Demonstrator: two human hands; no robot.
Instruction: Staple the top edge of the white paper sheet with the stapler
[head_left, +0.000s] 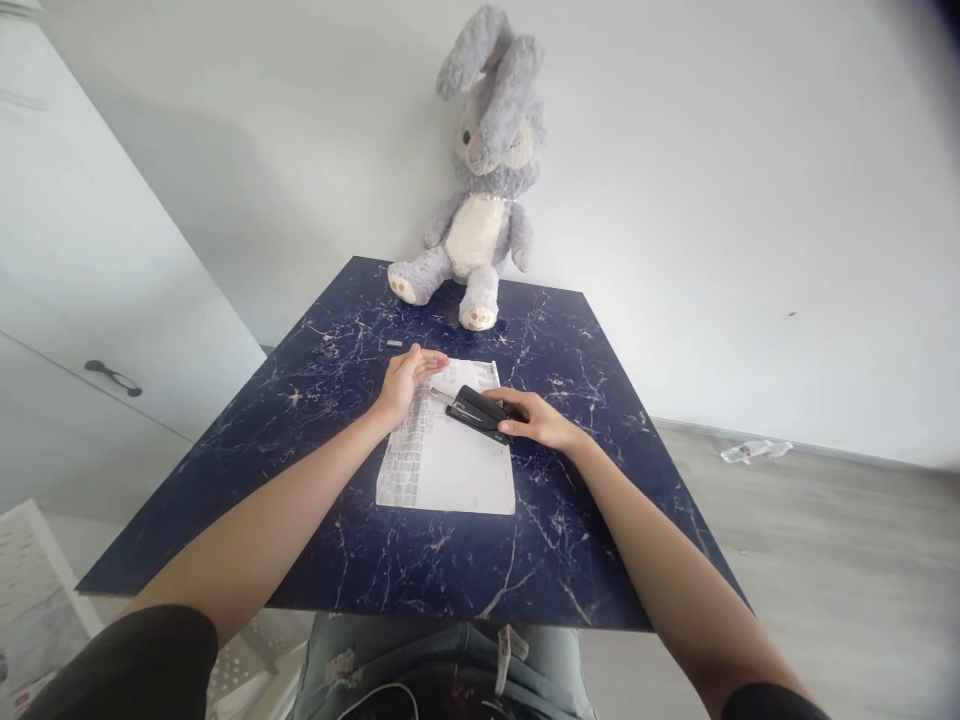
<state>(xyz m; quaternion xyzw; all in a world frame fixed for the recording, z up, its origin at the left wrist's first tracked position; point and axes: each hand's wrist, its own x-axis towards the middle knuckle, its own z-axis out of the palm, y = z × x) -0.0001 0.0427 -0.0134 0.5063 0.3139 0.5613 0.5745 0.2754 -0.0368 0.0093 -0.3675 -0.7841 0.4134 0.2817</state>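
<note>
A printed sheet of paper (465,470) lies on the blue marbled table, with grey block patterns along its left side. My left hand (407,380) rests at the upper left of the sheet, fingers stretched out over its edge and holding nothing. Over the right part of the paper, a black stapler (478,412) is gripped at its right end by my right hand (541,420). A thin metal part sticks out from the stapler's left end toward my left hand. Just beyond my left hand sits a small silver strip (394,343), perhaps staples.
A large grey plush rabbit (477,230) sits at the table's (442,570) far edge against the wall. White cabinets (75,300) with a dark handle stand at left. A crumpled clear plastic wrapper (756,451) lies on the floor at right. A white perforated container (45,580) is at lower left.
</note>
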